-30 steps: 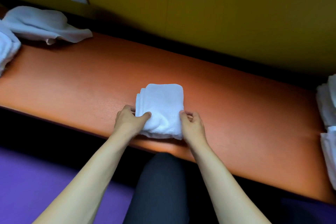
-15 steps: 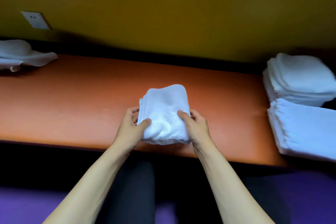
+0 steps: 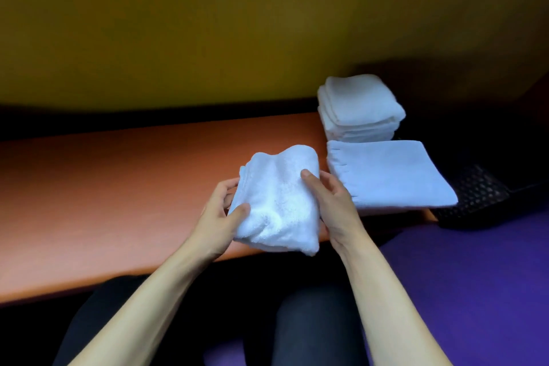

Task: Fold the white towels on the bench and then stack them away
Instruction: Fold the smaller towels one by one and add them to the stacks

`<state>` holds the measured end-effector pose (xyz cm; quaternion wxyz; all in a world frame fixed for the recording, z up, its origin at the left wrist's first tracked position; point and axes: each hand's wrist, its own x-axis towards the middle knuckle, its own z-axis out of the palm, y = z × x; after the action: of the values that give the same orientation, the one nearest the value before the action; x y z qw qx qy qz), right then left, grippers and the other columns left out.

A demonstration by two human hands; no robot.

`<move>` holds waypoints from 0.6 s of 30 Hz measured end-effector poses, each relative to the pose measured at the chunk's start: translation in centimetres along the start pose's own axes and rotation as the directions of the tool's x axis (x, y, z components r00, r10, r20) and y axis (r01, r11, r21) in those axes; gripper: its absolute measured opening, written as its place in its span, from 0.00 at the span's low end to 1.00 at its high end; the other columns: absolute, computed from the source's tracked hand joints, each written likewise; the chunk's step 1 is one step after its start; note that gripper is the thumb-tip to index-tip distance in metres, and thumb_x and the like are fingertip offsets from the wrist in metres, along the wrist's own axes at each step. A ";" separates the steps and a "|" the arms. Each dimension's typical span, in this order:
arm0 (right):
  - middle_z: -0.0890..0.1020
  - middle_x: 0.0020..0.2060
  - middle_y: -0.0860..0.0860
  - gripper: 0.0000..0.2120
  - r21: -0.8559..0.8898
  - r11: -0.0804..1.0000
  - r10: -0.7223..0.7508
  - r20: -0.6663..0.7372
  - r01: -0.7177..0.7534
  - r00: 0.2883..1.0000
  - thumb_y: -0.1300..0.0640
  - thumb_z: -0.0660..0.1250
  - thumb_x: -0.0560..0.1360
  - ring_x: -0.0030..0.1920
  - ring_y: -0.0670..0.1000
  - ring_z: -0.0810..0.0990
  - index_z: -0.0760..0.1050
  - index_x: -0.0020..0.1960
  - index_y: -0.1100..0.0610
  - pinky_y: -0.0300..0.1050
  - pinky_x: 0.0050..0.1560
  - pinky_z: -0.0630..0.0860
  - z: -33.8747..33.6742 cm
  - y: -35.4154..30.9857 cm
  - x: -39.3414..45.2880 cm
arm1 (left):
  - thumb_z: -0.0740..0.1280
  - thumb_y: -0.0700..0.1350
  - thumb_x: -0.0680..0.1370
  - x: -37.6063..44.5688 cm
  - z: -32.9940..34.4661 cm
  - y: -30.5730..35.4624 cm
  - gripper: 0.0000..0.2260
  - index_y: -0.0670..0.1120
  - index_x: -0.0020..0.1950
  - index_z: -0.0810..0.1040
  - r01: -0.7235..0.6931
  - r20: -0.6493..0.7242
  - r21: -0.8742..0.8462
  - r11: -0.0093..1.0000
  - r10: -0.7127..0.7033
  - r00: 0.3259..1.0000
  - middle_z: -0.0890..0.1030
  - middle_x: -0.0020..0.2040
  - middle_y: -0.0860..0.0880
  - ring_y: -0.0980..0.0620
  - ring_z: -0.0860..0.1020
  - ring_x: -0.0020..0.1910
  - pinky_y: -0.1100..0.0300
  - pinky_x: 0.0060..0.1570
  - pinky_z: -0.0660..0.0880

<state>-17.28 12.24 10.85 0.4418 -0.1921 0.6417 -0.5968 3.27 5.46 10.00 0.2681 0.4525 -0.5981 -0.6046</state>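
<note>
Both hands are gripping the folded towel (image 3: 279, 202) above the bench (image 3: 118, 187), left hand (image 3: 218, 217) and right hand (image 3: 332, 205) pinching opposite sides. Beside it, the large folded towels (image 3: 389, 175) and the stack of small towels (image 3: 359, 107) are lying on the bench.

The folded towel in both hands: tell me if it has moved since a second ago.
Yes. The folded towel, gripped by the left hand and right hand, has been lifted off the orange bench and carried right, toward the towel stack.

Folded towel (image 3: 279, 202) between both hands above bench (image 3: 118, 187), two stacks (image 3: 361, 107) right
</note>
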 end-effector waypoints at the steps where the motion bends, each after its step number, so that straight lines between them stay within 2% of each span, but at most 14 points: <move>1: 0.87 0.53 0.52 0.20 0.011 1.000 -0.001 0.015 0.001 1.000 0.48 0.76 0.73 0.54 0.52 0.86 0.80 0.61 0.56 0.51 0.56 0.82 -1.4 -0.6 0.1 | 0.65 0.41 0.79 0.3 1.0 0.5 0.20 0.58 0.69 0.72 -0.018 0.040 0.025 1.000 0.017 0.999 0.84 0.59 0.53 0.51 0.84 0.56 0.53 0.50 0.80; 4: 0.87 0.52 0.57 0.16 0.003 1.000 -0.029 0.014 0.029 0.999 0.51 0.74 0.72 0.58 0.60 0.84 0.83 0.55 0.59 0.61 0.61 0.78 -5.4 -1.7 0.3 | 0.64 0.41 0.80 1.6 3.8 2.2 0.20 0.60 0.68 0.73 -0.081 0.136 0.115 0.990 0.065 0.989 0.84 0.58 0.54 0.53 0.83 0.55 0.51 0.53 0.81; 6: 0.87 0.52 0.57 0.15 0.011 0.998 -0.065 -0.053 0.065 0.997 0.51 0.72 0.69 0.58 0.61 0.83 0.84 0.53 0.58 0.62 0.61 0.78 -7.6 -2.1 0.7 | 0.65 0.39 0.79 2.9 5.5 3.8 0.19 0.58 0.66 0.75 -0.122 0.143 0.152 0.981 0.100 0.985 0.84 0.56 0.55 0.57 0.83 0.54 0.54 0.51 0.80; 9: 0.87 0.52 0.56 0.11 0.073 0.990 -0.107 -0.174 0.122 0.979 0.56 0.71 0.74 0.55 0.58 0.85 0.82 0.55 0.57 0.56 0.51 0.80 -10.6 -2.7 1.4 | 0.71 0.43 0.73 5.9 8.3 6.8 0.15 0.55 0.59 0.79 -0.215 0.107 0.237 0.948 0.194 0.975 0.84 0.52 0.56 0.59 0.82 0.50 0.58 0.48 0.79; 12: 0.86 0.52 0.55 0.13 0.119 0.974 -0.156 -0.254 0.190 0.955 0.57 0.71 0.74 0.52 0.54 0.85 0.81 0.58 0.58 0.51 0.46 0.80 -13.1 -3.1 2.1 | 0.70 0.49 0.68 9.2 11.6 10.1 0.15 0.55 0.55 0.81 -0.299 0.126 0.357 0.885 0.271 0.954 0.84 0.51 0.57 0.57 0.82 0.49 0.57 0.50 0.79; 15: 0.86 0.51 0.52 0.10 0.145 0.964 -0.167 -0.323 0.223 0.932 0.58 0.71 0.76 0.48 0.52 0.85 0.80 0.57 0.54 0.46 0.38 0.80 -15.5 -3.6 3.1 | 0.73 0.48 0.72 12.0 15.1 12.4 0.14 0.52 0.57 0.80 -0.386 0.157 0.410 0.826 0.353 0.922 0.83 0.53 0.55 0.55 0.80 0.52 0.55 0.55 0.77; 18: 0.84 0.55 0.53 0.17 0.096 0.975 -0.141 -0.435 0.202 0.889 0.53 0.73 0.74 0.51 0.55 0.85 0.78 0.61 0.56 0.44 0.36 0.80 -17.8 -3.6 4.4 | 0.72 0.49 0.77 13.7 18.5 12.3 0.16 0.50 0.64 0.77 -0.439 0.146 0.499 0.747 0.426 0.893 0.78 0.61 0.49 0.50 0.76 0.59 0.54 0.62 0.73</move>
<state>-34.85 18.70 10.92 0.2489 -0.0823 0.6600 -0.7041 -21.55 0.73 16.51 0.2615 0.3500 -0.8300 -0.3467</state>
